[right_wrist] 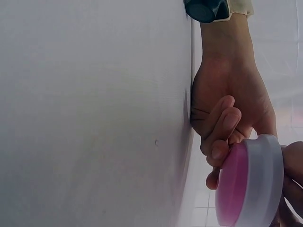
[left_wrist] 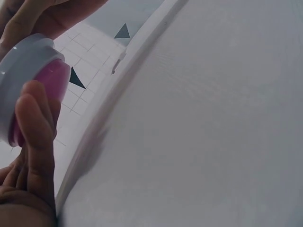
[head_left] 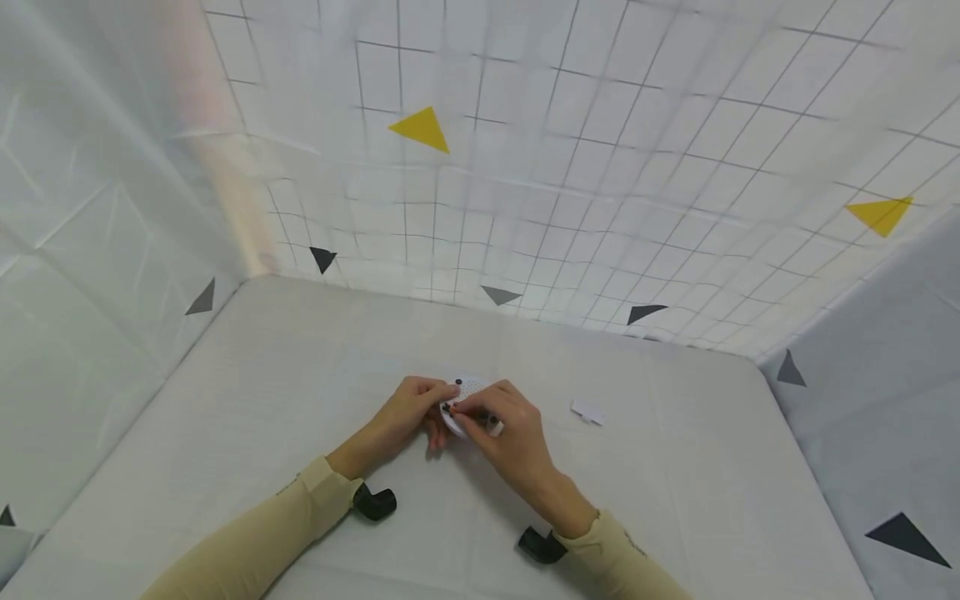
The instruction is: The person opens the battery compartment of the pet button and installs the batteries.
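A round device (head_left: 472, 385) with a white perforated face and small dark round spots is between the two hands. Its other side is a pink dome (right_wrist: 233, 184) below a white rim (left_wrist: 23, 61). My left hand (head_left: 408, 417) grips the device's left edge, with the thumb on the white face and fingers against the pink side. Over that face, my right hand (head_left: 513, 429) has thumb and index fingertips together at a tiny orange-and-black part (head_left: 448, 408). The fingers largely hide this part, and I cannot tell its kind.
A small flat white piece with a tab (head_left: 587, 412) lies on the white-covered table (head_left: 637, 475) right of the hands. Dark camera mounts (head_left: 375, 503) sit at both cuffs. Behind the table rises a white sheet with grid lines (head_left: 525, 208); plain sheets flank both sides.
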`<act>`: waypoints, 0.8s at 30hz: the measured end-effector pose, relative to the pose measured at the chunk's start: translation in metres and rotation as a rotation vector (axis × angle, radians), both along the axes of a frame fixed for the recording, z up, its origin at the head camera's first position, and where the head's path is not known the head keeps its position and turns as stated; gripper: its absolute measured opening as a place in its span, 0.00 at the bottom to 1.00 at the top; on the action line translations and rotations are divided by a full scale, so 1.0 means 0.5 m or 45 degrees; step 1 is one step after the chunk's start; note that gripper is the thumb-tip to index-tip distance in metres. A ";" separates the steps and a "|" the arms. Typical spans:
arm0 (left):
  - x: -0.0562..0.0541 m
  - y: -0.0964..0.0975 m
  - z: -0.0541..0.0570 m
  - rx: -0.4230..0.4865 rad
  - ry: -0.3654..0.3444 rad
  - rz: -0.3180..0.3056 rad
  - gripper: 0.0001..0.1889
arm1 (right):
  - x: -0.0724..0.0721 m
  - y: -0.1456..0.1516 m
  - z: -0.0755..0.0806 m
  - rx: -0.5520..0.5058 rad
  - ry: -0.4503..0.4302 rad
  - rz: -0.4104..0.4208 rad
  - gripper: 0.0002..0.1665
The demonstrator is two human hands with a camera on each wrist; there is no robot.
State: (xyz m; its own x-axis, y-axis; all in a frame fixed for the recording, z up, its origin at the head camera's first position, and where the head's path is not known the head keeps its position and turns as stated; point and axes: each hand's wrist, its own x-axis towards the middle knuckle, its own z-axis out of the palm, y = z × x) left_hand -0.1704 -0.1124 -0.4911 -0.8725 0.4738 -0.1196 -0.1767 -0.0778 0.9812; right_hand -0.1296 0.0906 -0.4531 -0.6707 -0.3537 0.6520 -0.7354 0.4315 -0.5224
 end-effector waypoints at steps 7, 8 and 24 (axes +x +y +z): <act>0.001 -0.001 0.003 -0.010 0.004 -0.005 0.18 | 0.002 0.008 0.002 0.010 0.004 0.033 0.12; 0.000 -0.002 0.003 -0.013 0.005 -0.007 0.18 | 0.002 0.008 0.002 0.019 0.012 0.049 0.15; 0.000 0.000 0.001 -0.018 0.011 0.001 0.17 | -0.003 0.009 -0.007 0.169 0.168 0.185 0.22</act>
State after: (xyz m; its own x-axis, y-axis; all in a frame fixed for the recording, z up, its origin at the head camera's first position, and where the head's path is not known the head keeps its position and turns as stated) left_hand -0.1706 -0.1122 -0.4907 -0.8740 0.4712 -0.1188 -0.1683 -0.0643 0.9836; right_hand -0.1312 0.0954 -0.4565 -0.5185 -0.5287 0.6720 -0.8530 0.3750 -0.3631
